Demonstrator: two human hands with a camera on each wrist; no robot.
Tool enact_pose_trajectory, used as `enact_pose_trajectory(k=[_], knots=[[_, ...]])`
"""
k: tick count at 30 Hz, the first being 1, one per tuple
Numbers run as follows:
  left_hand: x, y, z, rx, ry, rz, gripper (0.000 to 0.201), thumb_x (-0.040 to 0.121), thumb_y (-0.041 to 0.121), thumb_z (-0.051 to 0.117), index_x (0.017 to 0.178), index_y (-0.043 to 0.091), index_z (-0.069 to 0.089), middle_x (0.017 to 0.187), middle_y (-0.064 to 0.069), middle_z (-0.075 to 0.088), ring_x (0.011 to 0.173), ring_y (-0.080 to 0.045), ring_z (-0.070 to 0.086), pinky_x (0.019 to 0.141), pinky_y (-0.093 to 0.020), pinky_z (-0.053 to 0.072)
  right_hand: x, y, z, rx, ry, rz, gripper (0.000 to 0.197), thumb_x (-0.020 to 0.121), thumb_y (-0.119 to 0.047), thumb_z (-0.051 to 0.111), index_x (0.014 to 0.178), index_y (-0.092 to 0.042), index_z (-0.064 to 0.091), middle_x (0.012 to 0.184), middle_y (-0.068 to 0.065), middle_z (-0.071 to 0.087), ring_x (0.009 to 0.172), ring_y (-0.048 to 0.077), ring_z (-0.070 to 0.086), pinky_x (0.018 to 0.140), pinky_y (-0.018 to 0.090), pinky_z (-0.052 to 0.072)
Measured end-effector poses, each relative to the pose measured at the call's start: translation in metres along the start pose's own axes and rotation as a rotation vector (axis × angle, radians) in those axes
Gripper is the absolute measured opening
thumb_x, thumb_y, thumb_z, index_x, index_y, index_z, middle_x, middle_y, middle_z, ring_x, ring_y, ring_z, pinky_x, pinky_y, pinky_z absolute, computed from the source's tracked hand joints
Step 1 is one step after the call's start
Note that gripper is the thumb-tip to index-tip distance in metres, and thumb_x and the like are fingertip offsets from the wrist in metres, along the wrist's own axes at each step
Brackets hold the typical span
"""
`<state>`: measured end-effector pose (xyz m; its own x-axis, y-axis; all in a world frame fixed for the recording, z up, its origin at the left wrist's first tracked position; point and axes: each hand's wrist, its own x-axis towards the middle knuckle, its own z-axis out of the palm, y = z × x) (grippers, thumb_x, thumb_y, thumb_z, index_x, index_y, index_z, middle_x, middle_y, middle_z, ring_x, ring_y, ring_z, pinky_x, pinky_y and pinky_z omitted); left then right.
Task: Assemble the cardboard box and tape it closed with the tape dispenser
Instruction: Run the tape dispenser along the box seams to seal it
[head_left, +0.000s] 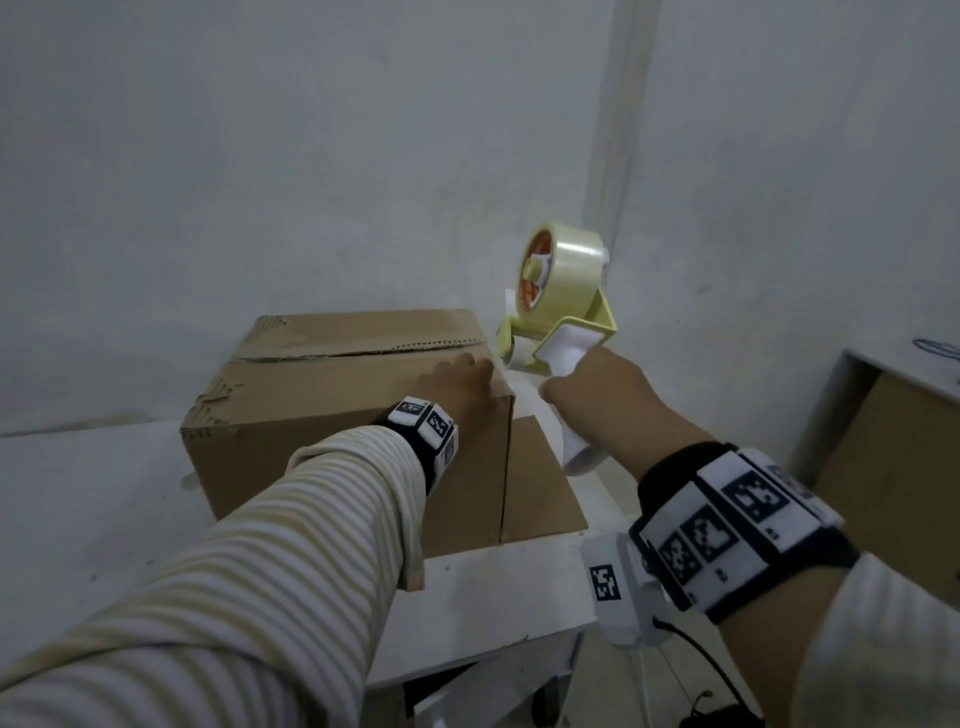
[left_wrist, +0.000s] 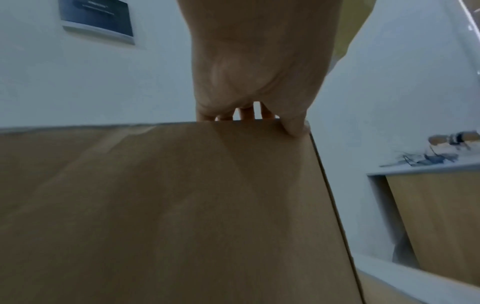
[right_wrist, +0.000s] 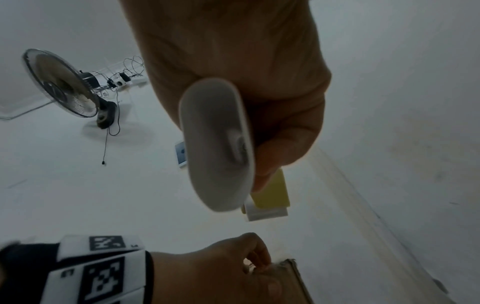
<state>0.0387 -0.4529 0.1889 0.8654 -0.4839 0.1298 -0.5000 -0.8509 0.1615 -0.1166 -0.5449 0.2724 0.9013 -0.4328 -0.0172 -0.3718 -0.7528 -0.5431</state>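
Observation:
A brown cardboard box (head_left: 322, 415) stands on the white table (head_left: 104, 519) with its top flaps folded down and meeting at a seam. My left hand (head_left: 460, 382) lies on the top near the right front corner, fingers laid over the flap. The left wrist view shows its thumb (left_wrist: 294, 127) against the box's near face (left_wrist: 182, 205). My right hand (head_left: 608, 389) grips the white handle (right_wrist: 215, 144) of the yellow tape dispenser (head_left: 561, 317). The dispenser hangs in the air just right of the box's top right edge, its clear tape roll (head_left: 563, 265) uppermost.
One loose flap (head_left: 540, 483) sticks out low on the box's right side. A white cabinet with a wood front (head_left: 893, 441) stands to the right. Walls close in behind. A black cable (head_left: 696, 665) hangs below the table edge. A standing fan (right_wrist: 62, 84) is farther off.

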Motion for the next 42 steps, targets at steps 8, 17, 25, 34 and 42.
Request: enact_pose_trajectory(k=[8,17,25,34,42], knots=[[-0.002,-0.074,-0.069,-1.076,-0.075,-0.370,0.028,0.097,0.026,0.044,0.104,0.002,0.057,0.099,-0.015,0.061,0.081,-0.028,0.060,0.072,-0.034,0.047,0.022,-0.070,0.019,0.099,0.022,-0.191,0.011,0.090,-0.016,0.052,0.083,-0.011,0.044,0.076,0.004,0.044,0.062,0.015,0.042,0.048,0.023,0.031],[0.021,-0.222,-0.134,-1.688,-0.077,-0.485,0.046,0.102,0.034,0.029,0.103,-0.002,0.057,0.106,-0.018,0.061,0.100,-0.031,0.062,0.090,-0.043,0.047,0.071,-0.202,0.092,0.194,-0.017,-0.347,0.016,0.088,-0.025,0.055,0.091,-0.012,0.048,0.074,-0.003,0.043,0.062,0.008,0.043,0.048,0.024,0.029],[0.070,-0.349,-0.130,-1.856,-0.012,-0.538,0.031,0.097,0.016,0.035,0.104,-0.003,0.059,0.090,-0.019,0.063,0.081,-0.028,0.063,0.077,-0.040,0.055,0.127,-0.306,0.160,0.147,-0.060,-0.319,0.018,0.087,-0.026,0.057,0.095,-0.012,0.048,0.077,-0.002,0.045,0.070,0.014,0.047,0.050,0.023,0.030],[0.119,-0.397,-0.091,-1.914,-0.158,-0.542,0.027,0.098,0.009,0.034,0.092,-0.003,0.056,0.085,-0.017,0.061,0.076,-0.025,0.061,0.070,-0.033,0.058,0.167,-0.350,0.191,-0.004,-0.066,-0.191,0.029,0.093,-0.016,0.048,0.112,0.004,0.060,0.115,0.022,0.062,0.111,0.036,0.058,0.082,0.035,0.048],[0.146,-0.415,-0.061,-1.939,-0.239,-0.622,0.027,0.098,0.005,0.035,0.086,-0.003,0.058,0.060,-0.015,0.069,0.048,-0.021,0.068,0.047,-0.030,0.057,0.188,-0.360,0.210,-0.128,-0.088,-0.143,0.013,0.094,-0.017,0.047,0.087,-0.006,0.046,0.064,-0.002,0.038,0.105,0.035,0.059,0.063,0.031,0.040]])
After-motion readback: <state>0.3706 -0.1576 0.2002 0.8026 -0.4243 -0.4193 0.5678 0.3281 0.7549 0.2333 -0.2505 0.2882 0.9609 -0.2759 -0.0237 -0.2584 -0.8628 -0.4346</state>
